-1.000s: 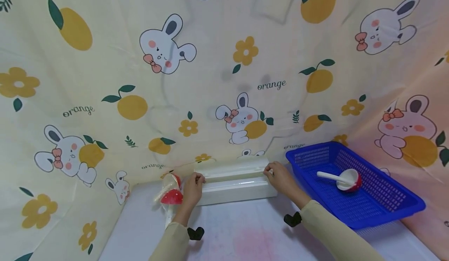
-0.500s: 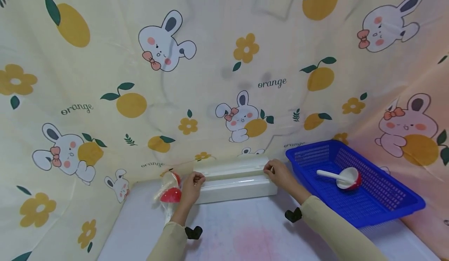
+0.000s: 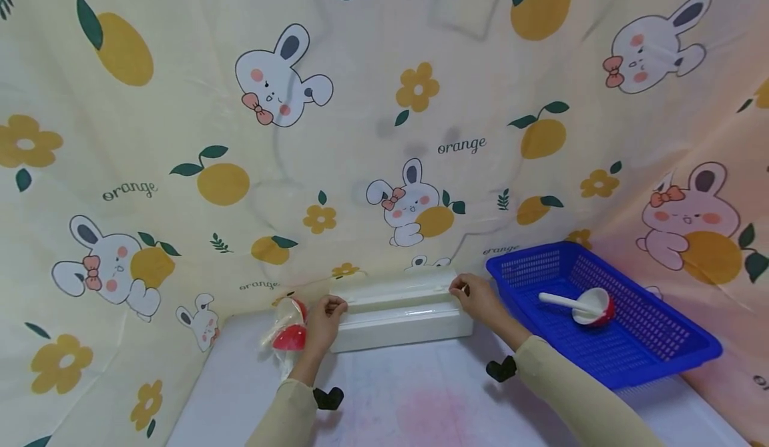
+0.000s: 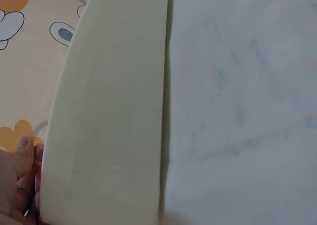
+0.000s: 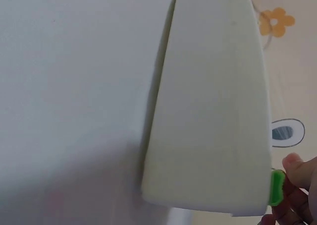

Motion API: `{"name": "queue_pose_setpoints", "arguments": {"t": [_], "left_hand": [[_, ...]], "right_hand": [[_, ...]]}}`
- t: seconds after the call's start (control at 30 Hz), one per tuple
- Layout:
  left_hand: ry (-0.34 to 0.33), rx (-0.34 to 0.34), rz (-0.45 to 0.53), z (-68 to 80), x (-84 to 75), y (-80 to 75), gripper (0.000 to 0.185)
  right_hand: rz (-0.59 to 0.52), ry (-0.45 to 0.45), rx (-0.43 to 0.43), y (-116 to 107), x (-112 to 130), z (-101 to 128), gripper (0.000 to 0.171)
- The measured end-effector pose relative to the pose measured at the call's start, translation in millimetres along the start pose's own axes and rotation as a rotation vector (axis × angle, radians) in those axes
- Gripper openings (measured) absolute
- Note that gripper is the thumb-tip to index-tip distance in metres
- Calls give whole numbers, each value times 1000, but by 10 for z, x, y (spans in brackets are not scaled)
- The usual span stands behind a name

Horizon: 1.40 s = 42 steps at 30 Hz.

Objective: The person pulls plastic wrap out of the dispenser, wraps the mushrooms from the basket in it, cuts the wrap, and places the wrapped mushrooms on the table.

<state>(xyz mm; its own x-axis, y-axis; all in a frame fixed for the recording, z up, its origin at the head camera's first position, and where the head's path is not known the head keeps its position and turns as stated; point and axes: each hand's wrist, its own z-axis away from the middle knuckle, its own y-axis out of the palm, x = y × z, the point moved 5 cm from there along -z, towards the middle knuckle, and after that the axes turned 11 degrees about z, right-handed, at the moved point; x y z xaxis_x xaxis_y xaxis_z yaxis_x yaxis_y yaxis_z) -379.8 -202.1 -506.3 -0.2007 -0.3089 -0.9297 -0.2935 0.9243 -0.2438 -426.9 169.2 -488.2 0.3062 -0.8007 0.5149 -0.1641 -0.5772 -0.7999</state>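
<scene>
A long white box [image 3: 402, 332], like a cling film dispenser, lies against the back cloth with its lid [image 3: 393, 283] tilted back. At its left end my left hand [image 3: 323, 323] pinches thumb against curled fingers at the lid's edge; I cannot tell exactly what lies between the fingertips. The right hand [image 3: 482, 300] pinches at the opposite end. In the right wrist view, a small green piece [image 5: 277, 187] sits at the box's top edge between my thumb and fingers. The box's plain front face [image 4: 111, 111] fills the middle of the left wrist view.
Beside my left hand lies a red, white-dotted mushroom-shaped item [image 3: 290, 337] in clear wrap. To the right, a blue mesh basket [image 3: 649, 372] contains a red and white ladle [image 3: 591, 308]. A patterned cloth [image 3: 360, 133] hangs behind the white table [image 3: 372, 427].
The view shifts slightly as the head moves. Both hands keep their places at the two ends of the box.
</scene>
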Motion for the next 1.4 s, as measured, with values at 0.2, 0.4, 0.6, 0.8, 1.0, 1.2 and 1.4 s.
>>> {"name": "queue_pose_setpoints", "arguments": {"t": [0.2, 0.4, 0.6, 0.8, 1.0, 1.2, 1.4], "left_hand": [[26, -12, -10, -14, -101, -44, 7], [97, -22, 0, -40, -213, -75, 7], [117, -31, -7, -65, -347, -119, 6], [108, -15, -14, -94, -459, -135, 7], [80, -16, 1, -120, -566, -157, 10], [94, -24, 3, -168, -662, -190, 10], [104, -27, 16, -204, -759, -222, 10]], "right_hand": [[9, 37, -7, -62, 38, -38, 4], [-27, 34, -7, -162, 107, -30, 4], [-48, -3, -36, -247, 177, -49, 5], [-43, -18, -70, -355, 258, -62, 6], [-62, -31, -91, -465, 298, -78, 5], [-73, -43, -115, -549, 353, -103, 4], [-59, -47, -120, -619, 399, -139, 7]]}}
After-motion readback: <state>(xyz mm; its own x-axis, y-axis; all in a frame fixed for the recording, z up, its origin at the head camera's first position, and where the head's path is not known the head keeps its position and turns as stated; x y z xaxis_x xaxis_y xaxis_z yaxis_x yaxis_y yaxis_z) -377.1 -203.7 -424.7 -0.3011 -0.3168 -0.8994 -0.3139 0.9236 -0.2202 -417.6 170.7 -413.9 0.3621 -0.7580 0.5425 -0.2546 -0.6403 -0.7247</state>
